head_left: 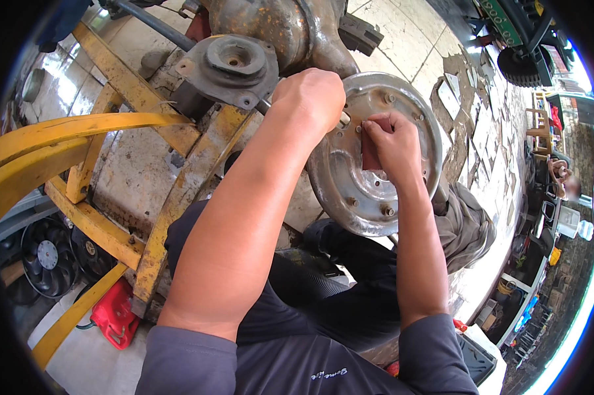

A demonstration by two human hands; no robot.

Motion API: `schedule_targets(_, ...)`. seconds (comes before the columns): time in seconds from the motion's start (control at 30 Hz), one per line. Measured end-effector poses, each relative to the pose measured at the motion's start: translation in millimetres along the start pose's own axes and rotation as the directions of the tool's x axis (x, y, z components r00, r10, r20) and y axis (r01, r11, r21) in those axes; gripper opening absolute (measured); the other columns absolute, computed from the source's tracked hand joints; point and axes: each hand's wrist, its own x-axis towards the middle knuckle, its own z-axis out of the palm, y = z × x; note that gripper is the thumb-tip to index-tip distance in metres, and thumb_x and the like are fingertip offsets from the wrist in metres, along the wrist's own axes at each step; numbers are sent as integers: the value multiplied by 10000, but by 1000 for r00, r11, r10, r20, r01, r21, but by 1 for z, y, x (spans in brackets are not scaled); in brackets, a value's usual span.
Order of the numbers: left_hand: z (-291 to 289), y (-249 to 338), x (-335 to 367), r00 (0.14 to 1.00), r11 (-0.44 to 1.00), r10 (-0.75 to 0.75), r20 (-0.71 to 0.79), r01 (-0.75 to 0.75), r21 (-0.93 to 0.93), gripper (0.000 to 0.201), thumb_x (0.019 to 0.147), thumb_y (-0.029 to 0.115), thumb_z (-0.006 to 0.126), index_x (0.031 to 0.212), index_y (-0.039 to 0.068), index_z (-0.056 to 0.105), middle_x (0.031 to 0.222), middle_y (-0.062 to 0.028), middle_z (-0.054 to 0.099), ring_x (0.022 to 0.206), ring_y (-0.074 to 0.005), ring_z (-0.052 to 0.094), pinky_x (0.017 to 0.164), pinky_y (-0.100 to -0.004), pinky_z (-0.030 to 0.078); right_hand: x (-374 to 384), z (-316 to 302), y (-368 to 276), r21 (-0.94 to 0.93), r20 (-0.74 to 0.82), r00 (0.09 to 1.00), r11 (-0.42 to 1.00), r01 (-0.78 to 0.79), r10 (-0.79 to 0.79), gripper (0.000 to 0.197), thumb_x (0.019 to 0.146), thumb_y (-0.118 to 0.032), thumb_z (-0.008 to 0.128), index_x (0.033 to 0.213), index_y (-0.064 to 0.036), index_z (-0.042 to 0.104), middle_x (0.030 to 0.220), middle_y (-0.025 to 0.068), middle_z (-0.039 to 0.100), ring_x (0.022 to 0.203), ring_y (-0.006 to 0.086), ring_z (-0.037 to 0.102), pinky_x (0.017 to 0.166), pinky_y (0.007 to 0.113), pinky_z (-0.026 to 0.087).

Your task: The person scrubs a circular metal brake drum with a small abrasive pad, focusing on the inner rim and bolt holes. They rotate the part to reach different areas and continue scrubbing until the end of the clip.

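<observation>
Far left: 2 black fan units (47, 253) low beside a red canister (116, 315). Above them, a chipped yellow steel frame (178, 191) carrying a grey cast mount (228, 66). Centre: left hand (310, 95), fingers curled into a closed fist against the upper left rim of the round metal plate (369, 158); whatever sits inside the fist, hidden. Just right: right hand (392, 141), fingertips pinched tight on a folded dark red abrasive sheet (370, 155), pressed flat to the plate's face near its middle. Plate itself upright, scuffed silver, studded with bolts, fixed to a rusty axle housing (284, 29). Below right, a grey rag (464, 224). Far right, cluttered shelving, blurred.
</observation>
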Motion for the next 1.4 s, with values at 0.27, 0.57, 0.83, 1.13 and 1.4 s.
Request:
schedule_targets(0.27, 2, 0, 1, 1000, 1000, -11, -3, 11, -17, 195, 866, 35, 627, 1008, -4, 756, 1060, -237, 717, 1014, -390, 697, 863, -455, 572, -19, 10, -2, 146, -51, 983, 975, -167, 176, 238, 852, -171, 702, 982, 25, 735, 886, 185, 745, 815, 246, 712, 783, 365, 542)
schedule_targets(0.57, -2, 2, -1, 999, 999, -29, 28, 30, -26, 204, 861, 12, 612, 1008, -4, 754, 1069, -237, 718, 1017, -387, 698, 858, -454, 572, -29, 15, 0, 216, -66, 975, 957, -192, 211, 259, 845, -180, 709, 976, 43, 731, 881, 173, 741, 815, 226, 704, 792, 359, 541)
schedule_targets(0.83, 2, 0, 0, 1000, 1000, -11, 9, 11, -17, 206, 867, 15, 616, 1017, -1, 756, 1089, -218, 723, 1031, -376, 700, 870, -449, 573, -27, 18, -1, 202, -138, 966, 961, -190, 220, 256, 836, -179, 713, 964, 41, 733, 882, 173, 741, 812, 230, 699, 793, 359, 536)
schedule_targets(1.13, 0, -1, 0, 1000, 999, -23, 20, 23, -24, 204, 871, 20, 612, 1016, -3, 755, 1087, -226, 719, 1020, -387, 700, 858, -452, 576, -24, 16, 6, 139, -123, 979, 980, -143, 161, 279, 836, -189, 706, 989, 44, 736, 894, 196, 745, 830, 260, 714, 802, 366, 541)
schedule_targets(1.4, 3, -1, 3, 1000, 1000, -9, -3, 8, -13, 185, 865, 28, 629, 995, -9, 755, 1067, -243, 715, 1017, -400, 696, 855, -462, 574, -24, 15, 2, 196, -128, 976, 969, -152, 179, 285, 837, -199, 719, 985, 44, 738, 890, 193, 747, 834, 250, 718, 799, 362, 543)
